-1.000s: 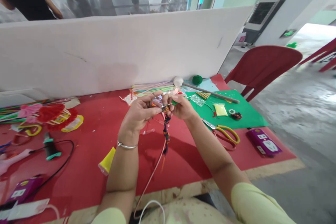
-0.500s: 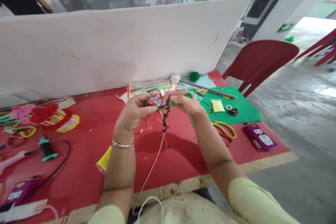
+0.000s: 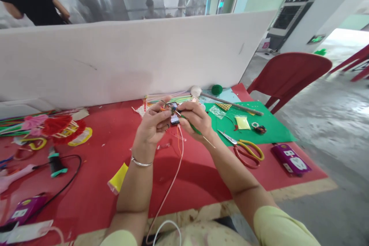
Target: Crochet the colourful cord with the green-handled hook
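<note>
My left hand [image 3: 154,123] pinches a small dark piece of yarn work with orange strands [image 3: 165,109] between thumb and fingers. In my right hand [image 3: 196,119] is a crochet hook [image 3: 196,128] with a green grip; its thin metal tip meets the yarn at my left fingertips, and a pale end sticks out below my palm. The exact stitch is too small to make out. Behind and below the hands lies a phone [image 3: 174,120], partly covered by them. A pink cable [image 3: 174,177] runs from the phone to the front edge of the table.
Scissors [image 3: 249,153] lie right of my forearm, near a purple box [image 3: 291,160] and a green sheet [image 3: 276,134]. At left sit a red yarn piece [image 3: 56,126], a black-and-teal tool [image 3: 56,163] and a cable. A white board [image 3: 129,57] stands behind the table; a red chair [image 3: 296,73] stands right.
The view has tilted up slightly. The green grip has swung down into my right palm, and the dark yarn strand no longer hangs below my hands. The phone and scissors show more fully.
</note>
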Demonstrator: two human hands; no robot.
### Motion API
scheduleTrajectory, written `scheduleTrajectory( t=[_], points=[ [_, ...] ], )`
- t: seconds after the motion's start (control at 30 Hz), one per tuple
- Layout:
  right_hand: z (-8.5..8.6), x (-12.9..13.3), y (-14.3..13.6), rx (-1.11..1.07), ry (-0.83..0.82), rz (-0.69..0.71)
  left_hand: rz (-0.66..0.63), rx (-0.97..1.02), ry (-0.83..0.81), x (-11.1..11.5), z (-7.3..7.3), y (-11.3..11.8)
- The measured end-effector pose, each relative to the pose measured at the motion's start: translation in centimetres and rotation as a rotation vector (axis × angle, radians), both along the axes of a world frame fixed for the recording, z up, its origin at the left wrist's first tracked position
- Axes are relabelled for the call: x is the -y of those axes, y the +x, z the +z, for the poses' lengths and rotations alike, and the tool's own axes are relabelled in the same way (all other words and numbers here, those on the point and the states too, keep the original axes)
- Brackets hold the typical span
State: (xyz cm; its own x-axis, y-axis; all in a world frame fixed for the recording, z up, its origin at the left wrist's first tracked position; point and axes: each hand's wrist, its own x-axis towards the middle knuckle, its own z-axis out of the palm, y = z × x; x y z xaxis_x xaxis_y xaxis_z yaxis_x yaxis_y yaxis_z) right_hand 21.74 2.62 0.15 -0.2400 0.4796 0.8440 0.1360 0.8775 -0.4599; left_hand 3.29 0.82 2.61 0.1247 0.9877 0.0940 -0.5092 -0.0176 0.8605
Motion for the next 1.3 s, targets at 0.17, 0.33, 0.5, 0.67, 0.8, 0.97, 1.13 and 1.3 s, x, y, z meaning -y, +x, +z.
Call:
scheduleTrajectory(
  t=[0.17, 0.33, 0.5, 0.67, 0.8, 0.97, 1.13, 1.3],
  points=[
    [0.0, -0.4, 0.9, 0.08, -0.008, 0.1, -0.142, -0.074, -0.027, 0.0, 0.1, -1.3],
    [1.6, -0.2, 2.6, 0.178, -0.144, 0.191, 0.006, -0.245, 0.021, -0.3, -0.1, -2.1],
    [1.6, -0.4, 3.3, 0.083, -0.434, 0.369, -0.147, -0.254, 0.021, -0.7, -0.5, -2.1],
    [-0.3, -1.8, 2.0, -0.182, -0.699, 0.602, -0.253, -0.185, 0.048, -0.9, -0.8, -1.2],
    [-0.7, -1.6, -0.3, -0.256, -0.716, 0.517, -0.037, -0.174, 0.149, -0.8, -1.1, -0.1],
    [0.0, 0.5, -2.2, -0.162, -0.265, 0.029, 0.39, -0.305, 0.346, -0.5, -1.7, 1.2],
    [-0.7, 1.1, -2.6, -0.195, -0.055, -0.236, 0.554, -0.359, 0.391, 0.4, -1.6, 2.7],
    [-1.4, 0.6, -2.6, -0.246, 0.013, -0.123, 0.058, 0.045, 0.048, 0.7, -0.6, 2.4]
  ],
)
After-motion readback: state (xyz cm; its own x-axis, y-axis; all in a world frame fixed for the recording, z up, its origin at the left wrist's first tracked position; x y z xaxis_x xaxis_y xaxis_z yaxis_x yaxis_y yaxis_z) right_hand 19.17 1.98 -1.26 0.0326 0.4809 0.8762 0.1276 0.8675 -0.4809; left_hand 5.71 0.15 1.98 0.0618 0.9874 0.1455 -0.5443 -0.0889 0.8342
